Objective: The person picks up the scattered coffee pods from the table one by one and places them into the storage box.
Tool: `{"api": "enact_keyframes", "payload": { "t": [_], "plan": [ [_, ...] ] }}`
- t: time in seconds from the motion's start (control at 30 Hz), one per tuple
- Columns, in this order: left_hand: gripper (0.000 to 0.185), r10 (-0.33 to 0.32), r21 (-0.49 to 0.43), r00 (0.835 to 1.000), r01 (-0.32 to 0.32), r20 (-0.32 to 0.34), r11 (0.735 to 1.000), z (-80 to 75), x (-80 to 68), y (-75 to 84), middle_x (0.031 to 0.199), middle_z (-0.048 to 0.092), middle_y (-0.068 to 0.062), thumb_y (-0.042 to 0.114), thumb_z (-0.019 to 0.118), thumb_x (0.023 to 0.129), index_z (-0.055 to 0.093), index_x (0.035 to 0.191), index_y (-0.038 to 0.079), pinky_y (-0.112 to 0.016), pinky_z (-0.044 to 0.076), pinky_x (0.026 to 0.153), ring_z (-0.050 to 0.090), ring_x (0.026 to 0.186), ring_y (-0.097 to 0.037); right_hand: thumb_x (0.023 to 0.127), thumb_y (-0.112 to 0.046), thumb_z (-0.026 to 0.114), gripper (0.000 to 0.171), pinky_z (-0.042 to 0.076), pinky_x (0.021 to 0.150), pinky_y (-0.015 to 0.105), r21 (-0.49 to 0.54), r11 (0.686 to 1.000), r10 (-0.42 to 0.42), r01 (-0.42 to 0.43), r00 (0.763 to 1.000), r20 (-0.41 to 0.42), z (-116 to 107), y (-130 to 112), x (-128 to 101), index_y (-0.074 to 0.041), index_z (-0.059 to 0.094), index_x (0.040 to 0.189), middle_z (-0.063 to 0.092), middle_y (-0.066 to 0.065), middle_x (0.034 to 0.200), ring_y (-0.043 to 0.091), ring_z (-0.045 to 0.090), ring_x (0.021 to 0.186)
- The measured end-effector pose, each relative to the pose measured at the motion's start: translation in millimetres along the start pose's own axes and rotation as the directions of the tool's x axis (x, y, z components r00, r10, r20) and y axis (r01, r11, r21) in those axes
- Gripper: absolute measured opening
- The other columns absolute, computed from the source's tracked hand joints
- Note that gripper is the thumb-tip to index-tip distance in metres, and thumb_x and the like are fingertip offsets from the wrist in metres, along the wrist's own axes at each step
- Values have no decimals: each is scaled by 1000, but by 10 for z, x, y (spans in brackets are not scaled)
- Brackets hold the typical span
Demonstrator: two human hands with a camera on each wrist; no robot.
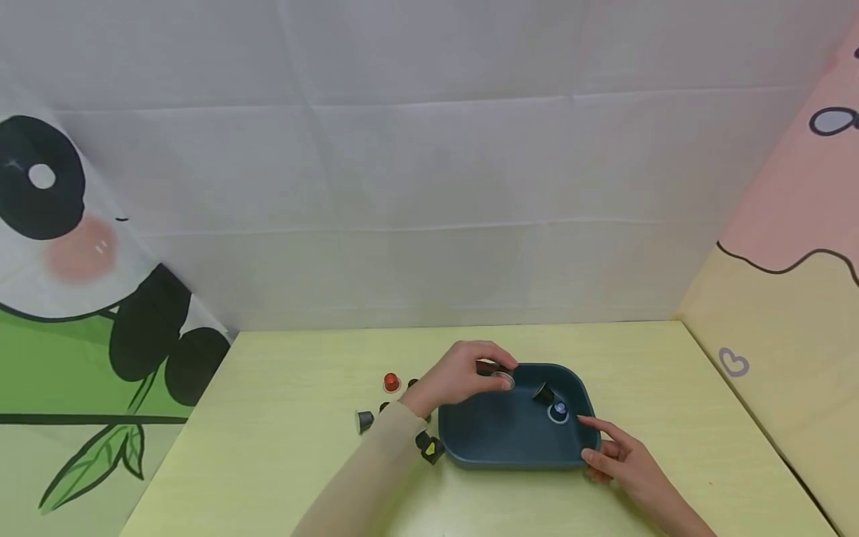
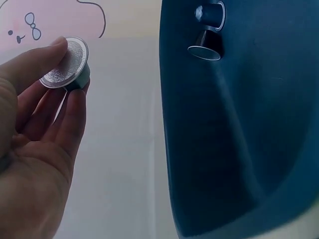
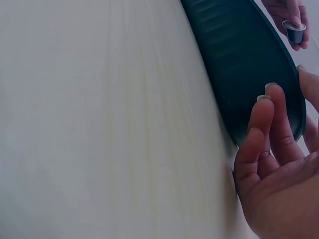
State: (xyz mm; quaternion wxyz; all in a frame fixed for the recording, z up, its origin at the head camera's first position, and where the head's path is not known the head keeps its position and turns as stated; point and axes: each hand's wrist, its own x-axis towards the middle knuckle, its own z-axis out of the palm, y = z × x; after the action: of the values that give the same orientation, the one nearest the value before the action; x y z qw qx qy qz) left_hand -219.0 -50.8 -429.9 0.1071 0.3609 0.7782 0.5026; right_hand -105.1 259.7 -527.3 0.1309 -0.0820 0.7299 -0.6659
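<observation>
My left hand [image 1: 463,375] pinches a coffee capsule [image 2: 70,64] between thumb and fingers, above the far left edge of a dark blue tray [image 1: 496,440]. The capsule's silver foil lid faces the left wrist camera. Inside the tray, toward its right side, a black capsule [image 1: 544,394] lies tipped over next to a blue capsule [image 1: 558,412]. At the tray's near right corner my right hand [image 1: 617,456] holds the rim, index finger along the right edge and thumb at the front. In the right wrist view its other fingers [image 3: 261,114] curl beside the tray's end.
Left of the tray a red capsule [image 1: 391,382], a grey capsule [image 1: 365,421] and several dark capsules [image 1: 429,447] lie on the pale yellow table [image 1: 268,447], partly hidden by the left forearm. A white cloth wall [image 1: 429,186] stands behind, with patterned side panels.
</observation>
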Motion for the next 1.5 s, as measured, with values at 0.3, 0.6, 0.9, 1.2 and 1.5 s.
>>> {"api": "enact_keyframes", "payload": {
  "t": [0.3,0.6,0.9,1.2,1.5],
  "plan": [
    [28,31,36,999,-33,45,999,76,224,-27,111,68,4,12,76,89,72,116,4,-21,50,91,62,99,-4,99,-10,61,50,55,69,31,3,1000,-29,29,1000,12,6,6,13,-1,43,145,60,4,72,17,61,67],
    [27,13,15,994,-15,107,1000,210,427,-44,109,67,2,7,75,89,71,115,1,-18,51,88,63,98,-2,100,-7,60,45,55,68,31,5,999,-45,44,999,10,20,-11,15,-8,49,143,60,5,72,17,60,66],
    [27,-29,86,982,13,184,996,375,507,-157,112,67,1,6,75,89,71,115,1,-15,50,85,65,97,1,99,-9,62,47,55,69,31,-17,1000,0,0,1000,-21,25,-8,20,-4,47,144,60,3,71,17,61,66],
    [26,-129,112,965,106,228,988,482,494,-330,104,68,7,8,78,86,74,112,6,-16,52,78,65,91,2,100,-9,61,50,55,67,31,-27,1000,-10,9,1000,-27,23,4,22,3,42,144,60,3,71,17,61,65],
    [28,-183,220,941,122,284,968,563,512,-462,108,68,9,11,81,84,75,111,12,-15,51,74,63,87,4,100,-10,61,51,55,68,31,-30,1000,-9,9,1000,-26,18,11,22,5,40,144,60,2,72,16,61,66]
  ]
}}
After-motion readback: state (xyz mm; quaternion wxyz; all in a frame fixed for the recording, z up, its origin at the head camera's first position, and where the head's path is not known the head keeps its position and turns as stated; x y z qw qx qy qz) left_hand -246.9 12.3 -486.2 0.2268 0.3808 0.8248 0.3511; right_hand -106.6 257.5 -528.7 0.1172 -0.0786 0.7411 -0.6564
